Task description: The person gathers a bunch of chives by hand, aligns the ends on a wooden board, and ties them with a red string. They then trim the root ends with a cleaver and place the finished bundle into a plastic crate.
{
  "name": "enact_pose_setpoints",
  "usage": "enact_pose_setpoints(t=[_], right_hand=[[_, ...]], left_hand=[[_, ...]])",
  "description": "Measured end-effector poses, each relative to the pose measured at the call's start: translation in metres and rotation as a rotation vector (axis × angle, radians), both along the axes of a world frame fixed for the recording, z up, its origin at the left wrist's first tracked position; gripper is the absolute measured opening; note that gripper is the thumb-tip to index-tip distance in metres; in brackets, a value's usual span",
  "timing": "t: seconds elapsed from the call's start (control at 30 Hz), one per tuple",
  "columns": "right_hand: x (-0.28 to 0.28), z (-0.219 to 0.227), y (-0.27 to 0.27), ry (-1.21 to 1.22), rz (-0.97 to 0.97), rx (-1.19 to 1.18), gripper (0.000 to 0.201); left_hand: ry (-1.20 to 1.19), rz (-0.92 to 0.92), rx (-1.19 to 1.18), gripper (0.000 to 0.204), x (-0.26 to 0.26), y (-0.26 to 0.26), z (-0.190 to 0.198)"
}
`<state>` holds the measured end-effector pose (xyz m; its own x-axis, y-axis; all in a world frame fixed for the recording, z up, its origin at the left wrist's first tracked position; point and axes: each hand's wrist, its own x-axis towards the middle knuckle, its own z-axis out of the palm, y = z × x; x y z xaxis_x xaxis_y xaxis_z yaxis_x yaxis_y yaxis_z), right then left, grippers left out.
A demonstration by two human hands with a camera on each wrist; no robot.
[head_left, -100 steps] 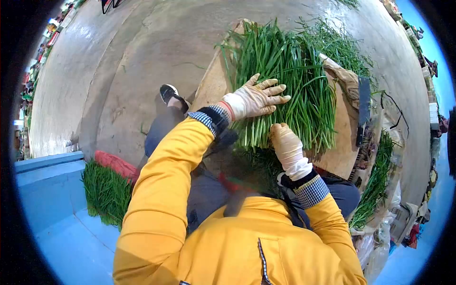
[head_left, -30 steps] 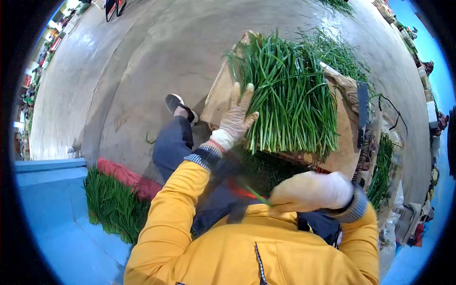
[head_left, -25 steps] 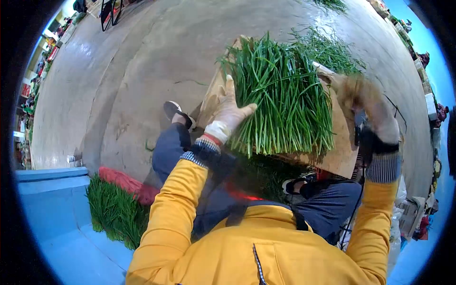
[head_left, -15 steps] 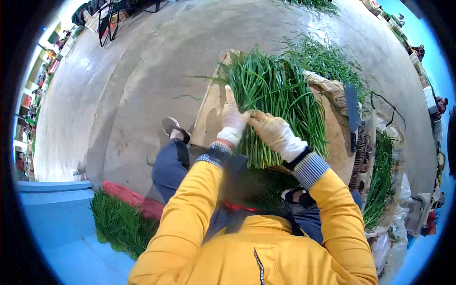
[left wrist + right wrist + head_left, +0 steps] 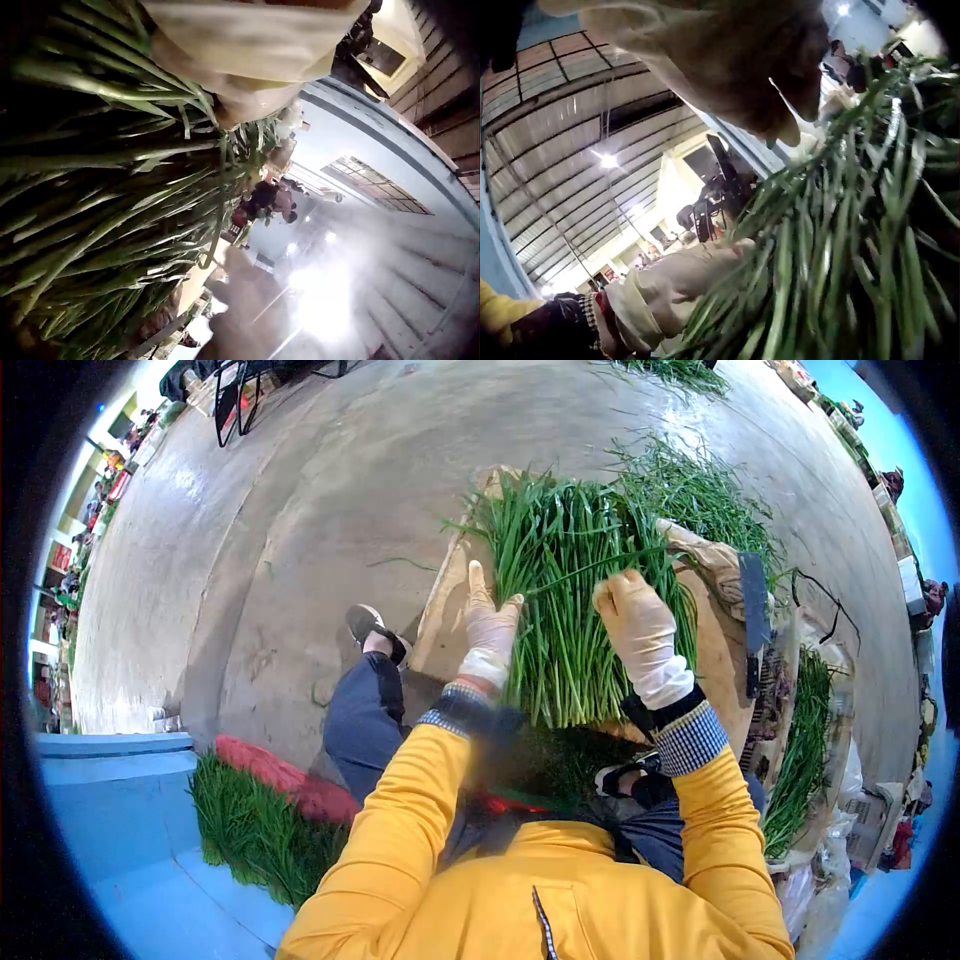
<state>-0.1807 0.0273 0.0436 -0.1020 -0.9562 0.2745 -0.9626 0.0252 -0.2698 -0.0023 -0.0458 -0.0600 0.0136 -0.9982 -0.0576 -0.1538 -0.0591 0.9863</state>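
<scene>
A thick layer of garlic chives (image 5: pixel 575 610), pale cut ends toward me, lies on a wooden board (image 5: pixel 430 650). My gloved left hand (image 5: pixel 492 622) rests along the layer's left side, index finger straight and thumb pressing on the leaves. My gloved right hand (image 5: pixel 640 632), fingers curled, is above the right part of the layer and pinches a single chive leaf (image 5: pixel 585 572). That leaf stretches across the layer from my left thumb. In the left wrist view, the leaf (image 5: pixel 222 199) runs from beneath the left thumb toward the right fingers.
A cleaver (image 5: pixel 754 615) lies at the board's right edge by a crumpled cloth (image 5: pixel 705 560). Loose greens (image 5: pixel 700 495) are heaped behind. More chives fill a crate (image 5: pixel 800 750) at right. Bundled chives (image 5: pixel 255 835) and a red cloth (image 5: pixel 290 780) sit at left on a blue ledge.
The right hand went toward my body, swung out by the cleaver, met the left hand at the layer's left side, then drew rightward with the leaf. The left hand moved off the layer's top to its left side.
</scene>
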Motion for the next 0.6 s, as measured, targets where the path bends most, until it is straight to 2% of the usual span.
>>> enact_pose_setpoints(t=[0.03, 0.1, 0.13, 0.17, 0.23, 0.3, 0.33, 0.37, 0.43, 0.47, 0.5, 0.57, 0.6], right_hand=[[0.011, 0.007, -0.006, 0.002, 0.0, 0.003, 0.021], [0.026, 0.016, -0.027, 0.065, 0.211, -0.025, 0.022], [0.036, 0.005, -0.044, 0.167, 0.313, -0.173, 0.024], [0.035, -0.001, -0.048, 0.236, 0.264, 0.194, 0.03], [0.034, -0.009, -0.059, 0.388, 0.355, 0.314, 0.028], [0.029, -0.005, -0.054, 0.379, 0.315, 0.232, 0.023], [0.026, 0.003, -0.046, 0.421, 0.335, -0.002, 0.02], [0.02, 0.014, -0.036, 0.503, 0.312, -0.061, 0.017], [0.007, 0.042, -0.024, 0.432, 0.342, -0.143, 0.016], [0.009, 0.067, -0.013, 0.35, 0.332, -0.201, 0.015], [0.011, 0.095, -0.003, 0.27, 0.322, -0.264, 0.015], [0.007, 0.131, 0.012, 0.159, 0.305, -0.398, 0.017], [0.005, 0.141, 0.018, 0.157, 0.307, -0.395, 0.017]], left_hand=[[0.041, -0.002, -0.057, 0.085, 0.001, -0.002, -0.006], [0.085, -0.008, -0.115, 0.082, 0.001, -0.004, -0.012], [0.151, 0.004, -0.101, 0.08, 0.002, -0.004, -0.011], [0.216, 0.02, -0.089, 0.077, 0.004, -0.005, -0.01], [0.192, 0.107, -0.143, 0.071, 0.009, -0.005, 0.0], [0.557, -0.042, 0.074, 0.065, 0.027, -0.006, 0.004], [0.58, -0.071, 0.132, 0.061, 0.033, -0.009, 0.004], [0.58, -0.068, 0.142, 0.061, 0.035, -0.006, 0.002], [0.501, -0.146, 0.179, 0.061, 0.034, 0.001, 0.041], [0.502, -0.202, 0.177, 0.077, 0.034, -0.007, 0.012], [0.503, -0.202, 0.18, 0.077, 0.033, -0.006, 0.017], [0.051, -0.236, -0.037, 0.11, 0.031, -0.002, 0.032], [-0.037, -0.276, -0.111, 0.125, 0.031, -0.003, 0.025]])
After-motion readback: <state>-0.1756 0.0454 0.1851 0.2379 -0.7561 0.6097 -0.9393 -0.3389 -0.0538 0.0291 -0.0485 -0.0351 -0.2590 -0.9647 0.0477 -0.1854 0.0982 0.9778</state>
